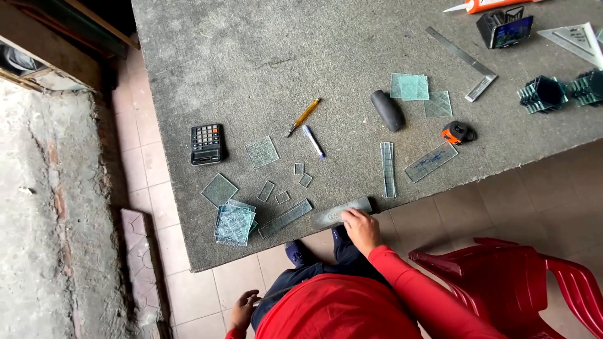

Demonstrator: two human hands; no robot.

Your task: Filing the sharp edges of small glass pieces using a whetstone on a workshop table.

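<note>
My right hand (361,229) grips one end of a frosted glass strip (336,213) lying at the near edge of the grey felt-covered table (251,56). My left hand (242,309) hangs low beside my dark trouser leg, off the table, with nothing in it. Left of the strip lie a longer ribbed glass strip (286,218) and a stack of glass squares (234,223). Small glass offcuts (282,197) are scattered just beyond them.
A black calculator (207,143), a yellow glass cutter (303,117), a pen (313,140), two more glass strips (387,168), a tape measure (458,132) and a metal square (465,63) lie on the table. A phone on a stand (504,28) sits far right. A red plastic chair (515,282) stands at my right.
</note>
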